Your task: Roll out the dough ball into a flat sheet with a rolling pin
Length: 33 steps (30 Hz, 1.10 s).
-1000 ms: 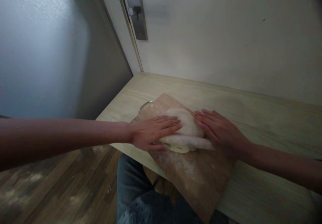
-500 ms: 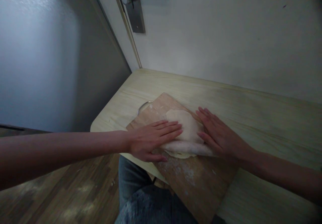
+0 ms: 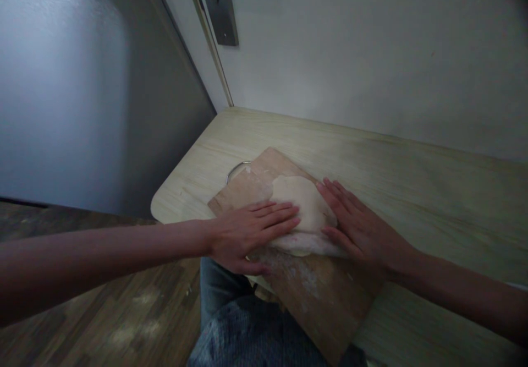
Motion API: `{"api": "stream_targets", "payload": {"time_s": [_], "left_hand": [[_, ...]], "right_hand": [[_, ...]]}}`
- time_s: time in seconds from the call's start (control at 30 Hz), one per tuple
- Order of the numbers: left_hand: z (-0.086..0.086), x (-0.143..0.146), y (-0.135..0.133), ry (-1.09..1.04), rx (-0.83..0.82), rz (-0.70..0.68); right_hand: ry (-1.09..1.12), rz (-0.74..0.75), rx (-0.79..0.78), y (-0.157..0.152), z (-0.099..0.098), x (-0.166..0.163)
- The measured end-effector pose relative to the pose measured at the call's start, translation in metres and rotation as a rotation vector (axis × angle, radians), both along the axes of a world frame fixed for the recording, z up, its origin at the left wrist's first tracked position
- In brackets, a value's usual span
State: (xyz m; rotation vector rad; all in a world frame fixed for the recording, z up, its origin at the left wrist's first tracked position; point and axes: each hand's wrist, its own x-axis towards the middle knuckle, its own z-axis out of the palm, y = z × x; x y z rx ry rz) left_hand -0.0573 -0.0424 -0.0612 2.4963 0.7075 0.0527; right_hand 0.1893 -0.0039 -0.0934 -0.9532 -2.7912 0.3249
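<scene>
A flat round of pale dough (image 3: 299, 193) lies on a wooden cutting board (image 3: 325, 301) dusted with flour. Across its near part rests a whitish, flour-covered rolling pin (image 3: 307, 242). My left hand (image 3: 249, 235) lies flat over the pin's left end, fingers stretched out onto the dough. Over the right end is my right hand (image 3: 358, 224), palm down, its fingers extended along the dough's right edge. Both palms hide the pin's ends. Neither hand has its fingers wrapped round it.
The board sits at an angle on a light wood-grain table (image 3: 412, 191), its metal ring handle (image 3: 237, 170) at the far left corner. Behind stands a white door (image 3: 350, 53) with a metal lock plate (image 3: 223, 15). My legs (image 3: 256, 328) are below the near edge.
Both hands remain flat over the rolling pin, with only a slight shift. More of the dough's left far edge shows. The view has tilted slightly.
</scene>
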Motion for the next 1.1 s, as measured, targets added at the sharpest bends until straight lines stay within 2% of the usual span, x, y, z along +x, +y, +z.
{"api": "stream_targets", "payload": {"time_s": [0.5, 0.7, 1.1], "left_hand": [[-0.004, 0.001, -0.012, 0.067, 0.061, -0.019], [-0.005, 0.002, -0.020, 0.053, 0.145, -0.027], [-0.011, 0.013, -0.049, 0.112, 0.305, 0.069]], "right_hand": [[-0.006, 0.022, 0.059, -0.010, 0.004, -0.001], [-0.008, 0.046, 0.122, -0.016, 0.006, 0.000], [-0.041, 0.049, 0.295, -0.047, -0.001, 0.004]]}}
